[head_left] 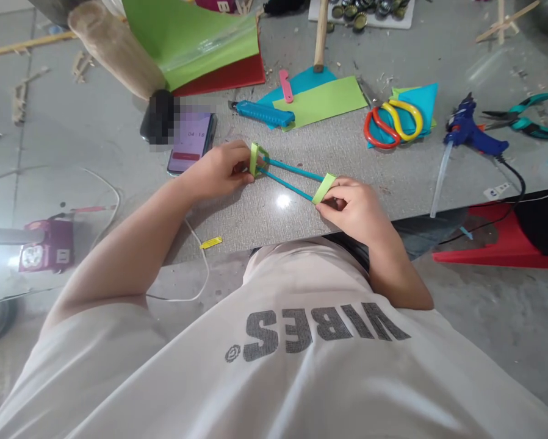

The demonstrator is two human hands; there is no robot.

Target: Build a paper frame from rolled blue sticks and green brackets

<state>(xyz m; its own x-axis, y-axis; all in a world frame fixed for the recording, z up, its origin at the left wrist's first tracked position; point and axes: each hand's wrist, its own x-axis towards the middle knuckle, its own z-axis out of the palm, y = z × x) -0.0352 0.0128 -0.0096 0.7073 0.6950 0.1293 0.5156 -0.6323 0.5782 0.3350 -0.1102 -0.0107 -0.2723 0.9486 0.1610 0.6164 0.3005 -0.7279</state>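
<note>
Two thin blue sticks point(292, 169) run between two light green paper pieces above the near part of the grey table. My left hand point(223, 169) pinches the left green piece point(254, 160), which looks folded into a small frame. At the other end, my right hand point(351, 204) grips the right green strip point(324, 188) between thumb and fingers. The sticks spread slightly apart and meet both green pieces. How the stick ends are fixed is too small to tell.
Beyond my hands lie a phone point(189, 143), a blue cutter point(265, 113), green paper point(326, 102) and scissors point(405, 120). A blue glue gun point(473, 131) and pliers point(525, 119) are at the right. A yellow tag point(211, 242) lies by the table's near edge.
</note>
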